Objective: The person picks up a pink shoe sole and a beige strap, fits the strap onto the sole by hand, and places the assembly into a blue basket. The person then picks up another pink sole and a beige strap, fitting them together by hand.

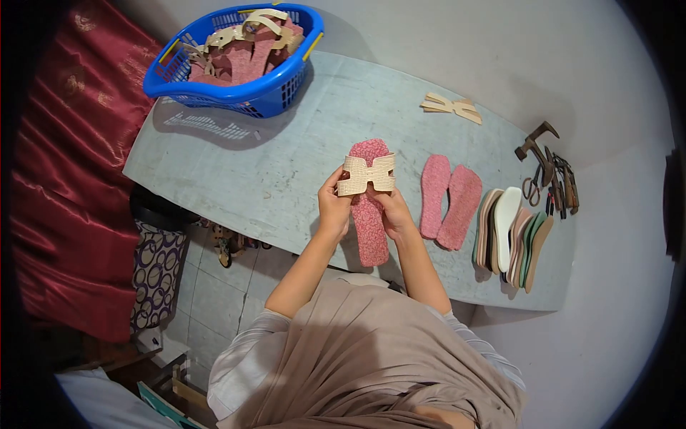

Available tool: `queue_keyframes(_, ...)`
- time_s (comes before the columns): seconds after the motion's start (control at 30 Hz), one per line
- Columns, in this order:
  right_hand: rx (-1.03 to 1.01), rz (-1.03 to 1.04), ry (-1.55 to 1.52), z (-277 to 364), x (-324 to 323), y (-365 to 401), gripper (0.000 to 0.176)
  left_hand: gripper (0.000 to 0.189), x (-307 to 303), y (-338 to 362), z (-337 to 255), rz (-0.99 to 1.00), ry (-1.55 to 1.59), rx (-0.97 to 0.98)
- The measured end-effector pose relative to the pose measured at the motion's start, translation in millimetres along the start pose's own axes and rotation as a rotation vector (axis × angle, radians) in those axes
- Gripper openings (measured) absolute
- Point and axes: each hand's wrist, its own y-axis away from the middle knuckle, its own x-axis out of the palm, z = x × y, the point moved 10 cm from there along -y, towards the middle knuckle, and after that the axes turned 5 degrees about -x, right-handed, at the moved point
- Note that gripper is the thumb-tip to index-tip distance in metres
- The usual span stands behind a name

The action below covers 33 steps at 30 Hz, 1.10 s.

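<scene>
A sandal is held between both hands over the near edge of the table. It has a pink patterned sole (370, 236) and a cream, crocodile-textured H-shaped strap (366, 175) across its upper part. My left hand (334, 205) grips the left side, its fingers at the strap's edge. My right hand (394, 211) is closed on the right side, with the thumb near the strap's lower edge. The fingers under the sandal are hidden. Right of it, two pink soles (433, 196) lie side by side on the table.
A blue basket (268, 100) of pink soles and cream straps stands at the table's far left. Cream strap pieces (451, 106) lie at the back. A row of coloured soles (509, 229) is on the right, near a hammer (532, 146), scissors (531, 187) and other tools.
</scene>
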Motion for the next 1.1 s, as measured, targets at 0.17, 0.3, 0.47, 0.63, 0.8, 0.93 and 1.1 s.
queue_keyframes(0.17,0.051,0.067,0.038,-21.4,60.8,-36.6,0.027,0.041,-39.7,-26.5,-50.8,0.002,0.034,0.065)
queue_keyframes(0.3,0.066,0.143,0.106,-32.9,120.0,-68.7,0.025,0.040,-66.8,-44.4,-108.8,-0.064,0.053,0.131)
queue_keyframes(0.47,0.068,0.221,0.141,-38.2,200.7,-107.7,0.025,0.043,-101.7,-78.1,-178.8,-0.040,0.017,0.237)
queue_keyframes(0.63,-0.080,0.304,0.335,-18.3,273.2,-168.1,0.027,0.062,-114.9,-115.4,-265.2,0.203,-0.023,0.371)
queue_keyframes(0.8,-0.199,0.314,0.602,16.2,354.6,-233.3,0.033,0.073,-136.6,-146.3,-320.6,0.362,-0.054,0.382)
queue_keyframes(0.93,-0.235,0.386,0.842,10.1,405.6,-296.9,0.032,0.058,-199.9,-162.5,-341.2,0.097,-0.020,0.396)
queue_keyframes(1.1,-0.182,0.434,1.124,-51.2,417.2,-392.1,0.031,0.038,-277.8,-159.9,-296.6,-0.107,0.135,0.270)
